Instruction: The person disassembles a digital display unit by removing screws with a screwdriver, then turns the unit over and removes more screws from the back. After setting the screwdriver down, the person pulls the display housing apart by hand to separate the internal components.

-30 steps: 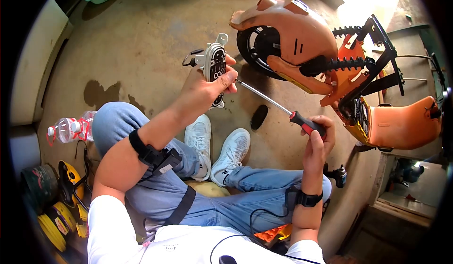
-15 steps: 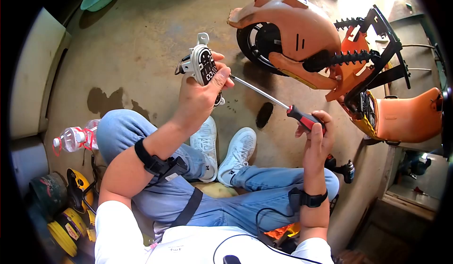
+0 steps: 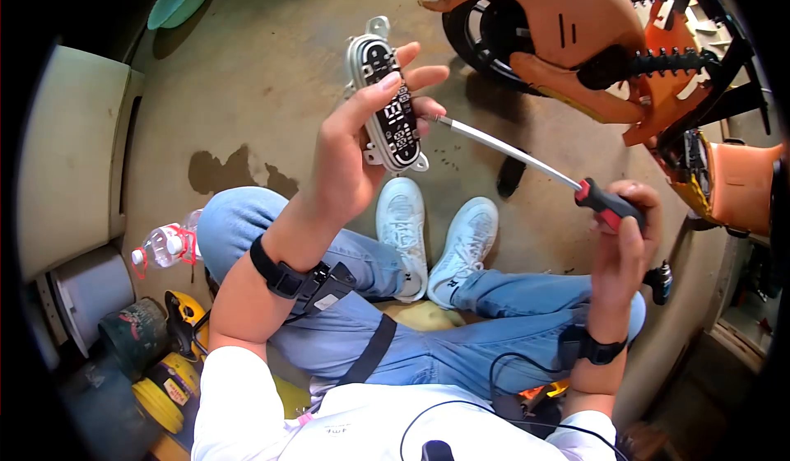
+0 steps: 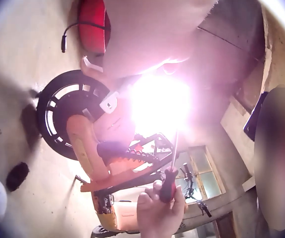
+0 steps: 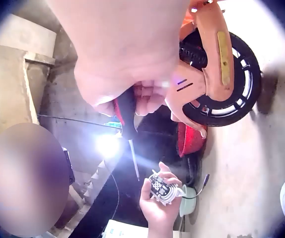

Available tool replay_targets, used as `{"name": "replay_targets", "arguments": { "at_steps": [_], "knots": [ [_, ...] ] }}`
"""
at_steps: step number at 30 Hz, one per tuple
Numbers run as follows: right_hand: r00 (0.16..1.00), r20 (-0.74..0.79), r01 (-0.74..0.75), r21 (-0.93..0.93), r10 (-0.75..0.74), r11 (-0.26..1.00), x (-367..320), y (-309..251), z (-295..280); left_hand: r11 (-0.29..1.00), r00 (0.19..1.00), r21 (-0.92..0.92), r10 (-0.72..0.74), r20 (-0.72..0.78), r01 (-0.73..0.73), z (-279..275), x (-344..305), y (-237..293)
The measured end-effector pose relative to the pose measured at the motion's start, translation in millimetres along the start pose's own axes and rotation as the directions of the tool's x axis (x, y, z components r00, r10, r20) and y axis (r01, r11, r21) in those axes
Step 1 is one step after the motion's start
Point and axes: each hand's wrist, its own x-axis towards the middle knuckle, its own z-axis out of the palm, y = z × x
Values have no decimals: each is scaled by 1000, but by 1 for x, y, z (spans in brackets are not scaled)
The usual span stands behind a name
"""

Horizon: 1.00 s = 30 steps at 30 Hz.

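Left-hand fingers (image 3: 424,74) sit behind the display panel (image 3: 387,103) and the thumb lies across its dark face, so the left hand (image 3: 350,156) pinches the panel front to back and holds it raised above the knees, face toward the head camera. The right hand (image 3: 625,235) has its fingers curled fully round the red-and-black handle of the screwdriver (image 3: 605,204). The bare shaft runs up and left, with its tip just beside the left fingertips at the panel's far edge; whether it actually touches cannot be told. Judgement: the panel looks light and rigid, a grey plastic shell with a glossy front that is likely slippery and easily scratched. It is best held by the side rims, away from the mounting tabs at either end. The face shows white segment figures and small icons, but none can be read with certainty. Beyond the hands, white shoes (image 3: 403,230) rest on the concrete floor (image 3: 263,74), an orange scooter (image 3: 568,16) lies on its side ahead, and a plastic bottle (image 3: 164,245) lies at the left. The bottle label and the shirt print are illegible.
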Motion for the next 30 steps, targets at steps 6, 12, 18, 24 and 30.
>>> {"name": "replay_targets", "arguments": {
  "at_steps": [6, 12, 18, 24, 30],
  "knots": [
    [998, 65, 18, -149, -9, 989, 0, -7, 7, 991, 990, -106, -73, 119, 85, -6, 5, -2],
    [998, 53, -30, -191, 40, 981, 3, -6, 2, 995, 980, -81, -41, 193, 58, -3, 9, -1],
    [991, 132, 40, -232, -9, 972, 5, 0, -4, 998, 973, -41, -33, 229, 43, -3, 10, -2],
    [997, 69, 0, -234, 17, 972, 6, -3, 6, 999, 969, -12, -34, 244, 38, -3, 11, -4],
    [996, 86, 9, -219, 10, 976, 8, -1, 4, 999, 973, 40, -35, 229, 27, -3, 11, -4]
  ]
}}
